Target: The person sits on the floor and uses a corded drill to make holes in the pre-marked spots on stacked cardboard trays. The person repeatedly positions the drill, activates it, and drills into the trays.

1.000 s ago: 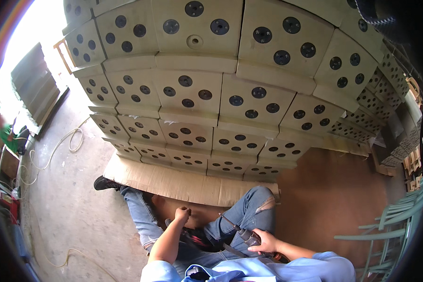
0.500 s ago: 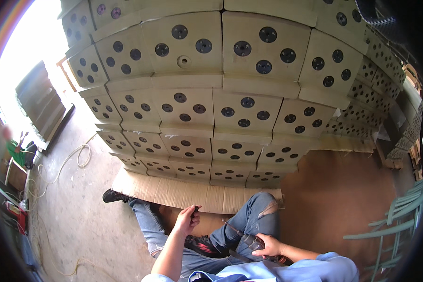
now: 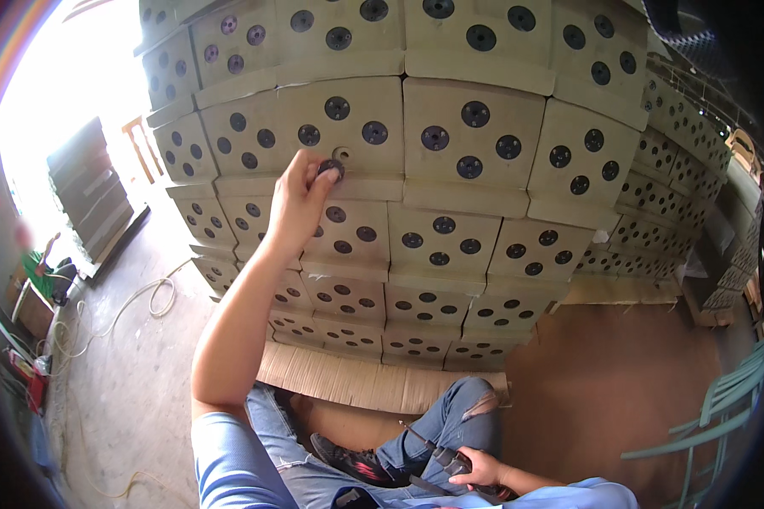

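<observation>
My left hand (image 3: 301, 195) is raised to the stacked beige panels, its fingers closed on a small black round disc (image 3: 332, 169). That disc is just below a bare round spot with a central hole (image 3: 343, 154) on one beige panel (image 3: 380, 170); whether they touch I cannot tell. Three black discs (image 3: 337, 108) are fixed on the same panel around the bare spot. Down by my bent knee, my right hand (image 3: 484, 468) grips a dark power screwdriver (image 3: 452, 460), whose long thin bit (image 3: 414, 433) points up and to the left.
Stacked panels with black discs (image 3: 475, 114) form a wall before me. A cardboard sheet (image 3: 382, 386) lies at its foot. A pale hose (image 3: 157, 293) is coiled on the concrete floor at left. Green tubes (image 3: 721, 403) stick out at right. Another person (image 3: 47, 273) is at far left.
My left hand has risen from near my lap to the panel wall, carrying the black disc to the bare spot. My right hand keeps the screwdriver low. The view has tilted upward.
</observation>
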Tool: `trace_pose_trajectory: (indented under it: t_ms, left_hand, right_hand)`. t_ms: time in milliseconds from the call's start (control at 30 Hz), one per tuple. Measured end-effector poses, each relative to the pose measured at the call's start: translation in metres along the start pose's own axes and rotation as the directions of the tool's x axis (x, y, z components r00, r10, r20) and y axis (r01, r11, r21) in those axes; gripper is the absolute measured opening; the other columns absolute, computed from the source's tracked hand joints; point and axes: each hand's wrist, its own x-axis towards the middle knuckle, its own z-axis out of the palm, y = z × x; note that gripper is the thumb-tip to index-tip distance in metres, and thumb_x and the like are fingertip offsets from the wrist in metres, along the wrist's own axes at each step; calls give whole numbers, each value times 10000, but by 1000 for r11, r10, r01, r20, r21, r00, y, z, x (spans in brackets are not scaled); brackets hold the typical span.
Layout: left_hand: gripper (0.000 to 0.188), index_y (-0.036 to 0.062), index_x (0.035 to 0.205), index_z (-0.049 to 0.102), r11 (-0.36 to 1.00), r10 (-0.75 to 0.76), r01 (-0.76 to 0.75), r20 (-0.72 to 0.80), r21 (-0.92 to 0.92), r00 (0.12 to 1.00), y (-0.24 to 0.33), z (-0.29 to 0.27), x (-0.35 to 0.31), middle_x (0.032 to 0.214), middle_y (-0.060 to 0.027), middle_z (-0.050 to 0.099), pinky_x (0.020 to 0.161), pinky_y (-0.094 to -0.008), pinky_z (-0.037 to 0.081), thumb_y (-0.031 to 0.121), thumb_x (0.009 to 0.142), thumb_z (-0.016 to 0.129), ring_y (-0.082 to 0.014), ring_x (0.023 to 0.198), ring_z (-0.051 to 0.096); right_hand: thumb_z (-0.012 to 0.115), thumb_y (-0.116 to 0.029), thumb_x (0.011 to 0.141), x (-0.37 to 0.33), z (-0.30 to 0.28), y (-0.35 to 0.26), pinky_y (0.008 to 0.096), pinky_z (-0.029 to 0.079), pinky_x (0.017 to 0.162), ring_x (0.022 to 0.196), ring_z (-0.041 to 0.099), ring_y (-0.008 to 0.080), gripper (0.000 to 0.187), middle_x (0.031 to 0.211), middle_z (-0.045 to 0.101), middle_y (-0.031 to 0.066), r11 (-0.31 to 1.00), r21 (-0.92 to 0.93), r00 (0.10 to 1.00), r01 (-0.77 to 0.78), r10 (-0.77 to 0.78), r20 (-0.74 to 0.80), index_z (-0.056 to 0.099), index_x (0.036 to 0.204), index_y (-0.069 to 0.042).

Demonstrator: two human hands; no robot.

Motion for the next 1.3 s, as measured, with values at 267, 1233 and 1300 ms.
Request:
trace_pose_trajectory:
  t_ms: [267, 1233, 1300]
  left_hand:
    - [197, 50, 1037, 704, 933, 149, -163, 68, 320, 987, 1, 12, 32, 774, -104, 674, 700, -357, 504, 198, 908, 725, -214, 707, 624]
    - [112, 121, 820, 548, 118, -984, 314, -69, -942, 163, -206, 22, -351, 696, 16, 579, 490, -186, 513, 75, 894, 619, -100, 561, 584]
    - [120, 92, 746, 527, -286, -956, 517, 275, -807, -99, -230, 51, -443, 638, -4, 540, 445, -212, 480, -16, 779, 486, -127, 502, 520]
  right_hand:
    - [850, -299, 834, -8, -3, -10, 285, 507, 531, 549, 610, 114, 571, 779, 622, 44, 1000, -21, 1000, 6, -6, -20, 531, 1194, 9]
    - [820, -358, 836, -3, -9, -11, 323, 519, 516, 515, 644, 153, 515, 692, 632, 73, 996, -83, 1000, 7, -7, 10, 537, 1092, -12]
    - [821, -357, 830, -7, -9, -14, 321, 520, 519, 515, 643, 154, 526, 705, 635, 78, 998, -62, 1000, 8, -8, -14, 533, 1088, -1]
